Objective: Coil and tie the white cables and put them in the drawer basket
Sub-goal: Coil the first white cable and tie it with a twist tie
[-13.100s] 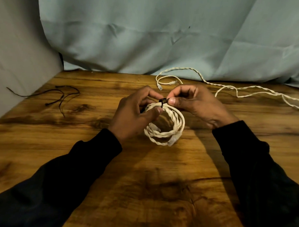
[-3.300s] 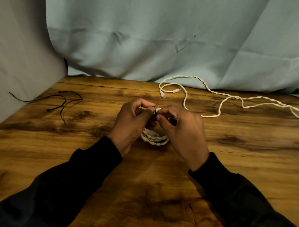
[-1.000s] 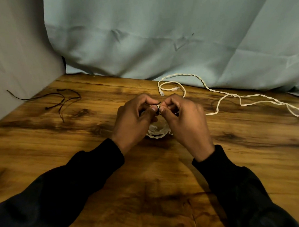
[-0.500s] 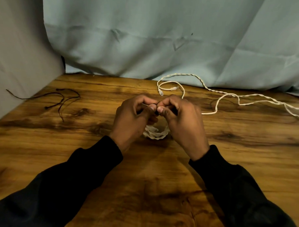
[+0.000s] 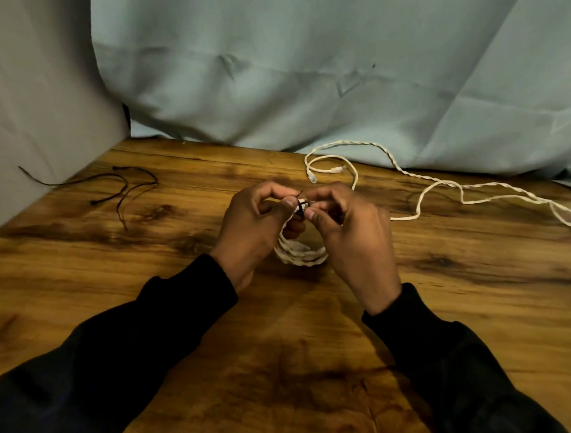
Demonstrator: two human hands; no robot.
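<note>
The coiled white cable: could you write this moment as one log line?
step: tying coil | left hand and right hand: pinch black tie on coiled white cable | loose white cable: uncoiled, on table

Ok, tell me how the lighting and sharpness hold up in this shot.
Head view: dim, warm light; hands cast a soft shadow on the table; the black tie between both thumbs is small and slightly blurred; wide-angle bowing at the edges; no glare.

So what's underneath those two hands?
A coiled white cable hangs below the left hand and right hand, over the wooden table. Its upper part and most of the black tie are hidden.
</note>
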